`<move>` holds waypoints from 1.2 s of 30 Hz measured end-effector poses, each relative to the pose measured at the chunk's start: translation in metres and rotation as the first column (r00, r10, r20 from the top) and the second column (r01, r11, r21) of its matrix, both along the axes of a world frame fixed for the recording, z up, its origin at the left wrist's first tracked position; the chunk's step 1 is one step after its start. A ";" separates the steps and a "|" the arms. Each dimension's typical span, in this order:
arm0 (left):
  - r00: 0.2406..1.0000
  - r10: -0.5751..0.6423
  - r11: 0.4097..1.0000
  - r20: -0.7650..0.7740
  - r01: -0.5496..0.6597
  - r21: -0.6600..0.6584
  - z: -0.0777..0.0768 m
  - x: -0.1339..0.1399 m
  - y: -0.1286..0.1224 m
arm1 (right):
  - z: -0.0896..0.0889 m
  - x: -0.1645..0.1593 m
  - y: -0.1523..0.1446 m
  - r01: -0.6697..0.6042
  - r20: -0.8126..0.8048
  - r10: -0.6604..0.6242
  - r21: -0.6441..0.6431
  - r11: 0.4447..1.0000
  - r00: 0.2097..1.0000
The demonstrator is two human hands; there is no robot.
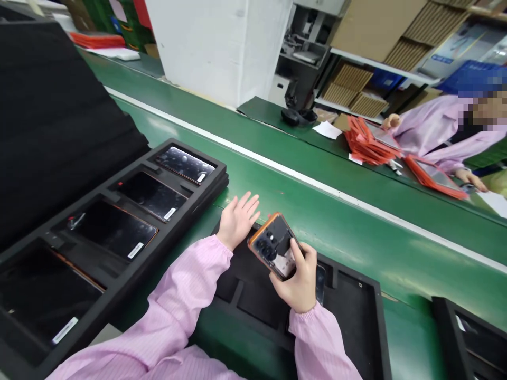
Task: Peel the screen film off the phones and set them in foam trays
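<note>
My right hand [298, 279] grips an orange-framed smartphone [282, 241], tilted, its camera end toward the upper left; the side facing me shows round camera lenses and inner parts. Beside it, my left hand [238, 217] is held palm up with fingers spread, touching nothing. Below both hands lies a black foam tray [257, 305] with shaped slots. Another phone [320, 285] sits in that tray, mostly hidden behind my right hand and sleeve. At left, a second black foam tray [186, 211] holds several phones, such as this one [152, 194], dark screens up with white labels.
A tall stack of black foam trays [59, 105] rises at far left, and a black tray [471, 338] stands at lower right. The green bench [301, 211] has a white strip [289, 184]. Across it, a co-worker in pink sleeves [428, 124] handles items near red-orange sleeves [366, 140].
</note>
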State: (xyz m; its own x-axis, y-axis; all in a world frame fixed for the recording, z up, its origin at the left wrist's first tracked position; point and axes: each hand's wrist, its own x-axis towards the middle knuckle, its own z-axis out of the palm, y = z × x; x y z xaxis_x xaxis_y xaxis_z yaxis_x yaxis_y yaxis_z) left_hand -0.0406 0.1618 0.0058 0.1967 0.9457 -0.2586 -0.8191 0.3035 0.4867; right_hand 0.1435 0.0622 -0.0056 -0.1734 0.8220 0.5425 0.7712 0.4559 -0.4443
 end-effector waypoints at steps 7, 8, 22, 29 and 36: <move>0.995 0.029 0.994 0.098 -0.039 0.100 0.011 -0.006 0.003 | 0.003 0.000 0.002 0.180 0.207 -0.255 0.325 0.928 0.944; 0.991 0.045 0.993 0.125 -0.058 0.102 0.012 -0.005 0.002 | 0.003 -0.002 0.001 0.235 0.131 -0.306 0.390 0.890 0.943; 0.986 -0.087 0.977 0.139 0.058 0.206 0.014 -0.007 -0.001 | -0.008 -0.007 0.000 0.300 -0.009 -0.303 0.177 0.937 0.953; 0.983 -0.148 0.963 0.105 0.119 0.241 0.013 -0.004 -0.003 | -0.005 0.000 0.003 0.311 -0.063 -0.305 0.176 0.934 0.950; 0.978 -0.205 0.936 0.026 0.189 0.298 0.014 -0.005 -0.004 | -0.007 -0.013 -0.005 -0.015 0.085 0.018 -0.036 0.999 0.996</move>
